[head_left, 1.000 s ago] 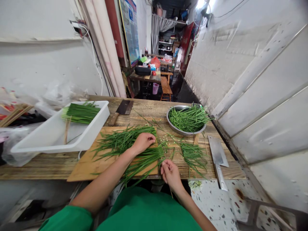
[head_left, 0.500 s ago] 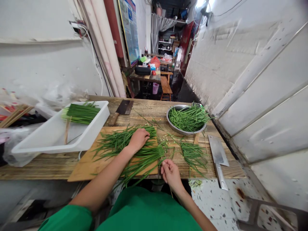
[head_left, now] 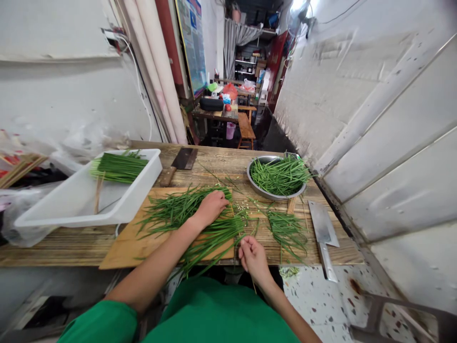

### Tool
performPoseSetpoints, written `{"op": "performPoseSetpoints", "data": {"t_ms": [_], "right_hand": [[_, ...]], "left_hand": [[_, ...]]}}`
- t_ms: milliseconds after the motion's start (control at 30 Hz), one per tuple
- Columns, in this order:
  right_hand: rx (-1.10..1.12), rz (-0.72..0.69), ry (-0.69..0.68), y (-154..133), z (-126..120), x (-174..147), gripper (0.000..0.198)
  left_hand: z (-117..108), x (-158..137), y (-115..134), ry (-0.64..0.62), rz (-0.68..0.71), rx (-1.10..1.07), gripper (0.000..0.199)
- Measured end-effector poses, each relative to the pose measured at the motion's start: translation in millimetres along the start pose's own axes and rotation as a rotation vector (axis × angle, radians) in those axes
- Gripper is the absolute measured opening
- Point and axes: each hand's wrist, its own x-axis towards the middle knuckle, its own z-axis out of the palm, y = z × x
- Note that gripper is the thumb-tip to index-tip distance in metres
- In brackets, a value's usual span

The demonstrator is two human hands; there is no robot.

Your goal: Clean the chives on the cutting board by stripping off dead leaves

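Garlic chives (head_left: 178, 208) lie in loose bunches over a wooden cutting board (head_left: 124, 250), some hanging past its front edge. My left hand (head_left: 213, 207) rests on the upper bunch near its cut ends, its fingers curled down around some stalks. Below the ends of the lower bunch, my right hand (head_left: 254, 257) is closed in a pinch by the table's front edge. A thin, skewer-like stick (head_left: 254, 287) shows under that hand; its upper part is mostly hidden by the fingers. A smaller pile of chives (head_left: 287, 231) lies right of my right hand.
A metal bowl (head_left: 260, 190) heaped with chives stands at the back right. One cleaver (head_left: 323, 228) lies at the right, its handle over the edge; a dark-bladed cleaver (head_left: 183, 159) lies behind the board. A white tray (head_left: 71, 220) with bundled chives stands at the left.
My left hand has shifted slightly to the right along the cut ends of the upper bunch. My right hand has stayed nearly still.
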Motion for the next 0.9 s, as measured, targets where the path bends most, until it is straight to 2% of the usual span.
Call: {"op": "performPoseSetpoints", "data": {"t_ms": [167, 333, 433, 533, 700, 900], "right_hand": [[-0.002, -0.003, -0.003, 0, 0, 0, 0.034], [-0.002, 0.002, 0.003, -2, 1, -1, 0.034], [-0.008, 0.002, 0.007, -3, 1, -1, 0.034], [0.005, 0.002, -0.001, -3, 1, -1, 0.035], [0.007, -0.002, -0.003, -3, 1, -1, 0.036], [0.009, 0.011, 0.004, -2, 0, 0, 0.034]], "left_hand": [[-3, 3, 3, -0.036, -0.066, -0.031, 0.016], [-7, 4, 2, -0.049, -0.043, -0.05, 0.019], [-7, 1, 0, 0.02, -0.065, -0.159, 0.018], [-6, -1, 0, 0.058, -0.153, -0.314, 0.017], [-2, -2, -4, 0.066, -0.308, -0.522, 0.019], [2, -2, -10, 0.027, -0.316, -0.609, 0.024]]}}
